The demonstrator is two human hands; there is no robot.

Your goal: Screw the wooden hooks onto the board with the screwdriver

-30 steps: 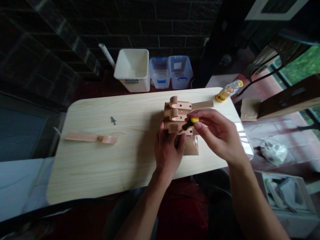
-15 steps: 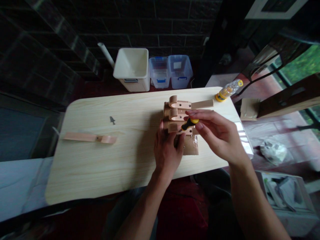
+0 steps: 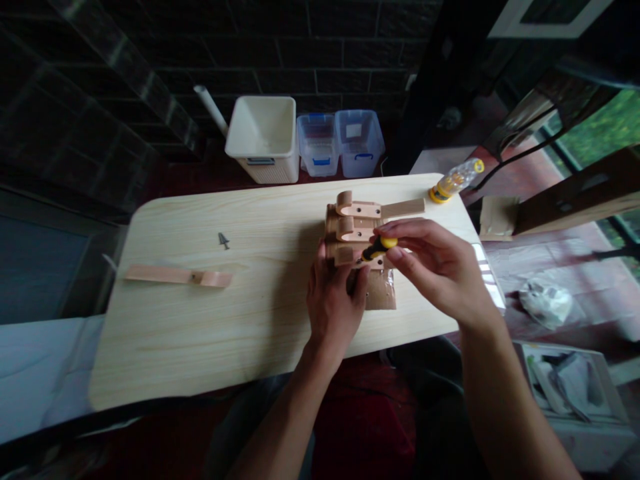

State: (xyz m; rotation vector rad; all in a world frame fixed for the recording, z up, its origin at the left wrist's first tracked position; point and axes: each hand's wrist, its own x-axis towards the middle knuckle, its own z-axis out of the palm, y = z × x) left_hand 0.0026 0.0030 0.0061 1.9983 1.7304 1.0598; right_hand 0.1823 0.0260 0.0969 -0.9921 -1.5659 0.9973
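Black-and-yellow screwdriver (image 3: 372, 251); pale, wood-grained tabletop (image 3: 240, 333)

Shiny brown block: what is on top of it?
Three pale wooden strips with curled ends; the right hand angles a black-and-yellow screwdriver at the nearest. Under the strips and behind the left hand, the block is hidden.

The left grip (image 3: 335, 303) and right grip (image 3: 435, 270) are bare human hands, with slim forearms (image 3: 500, 393) bare as well. Near, below the worktop (image 3: 200, 347), dark trousers (image 3: 250, 413) cover the legs, blue-grey at left, almost black at right, their details lost in shadow.
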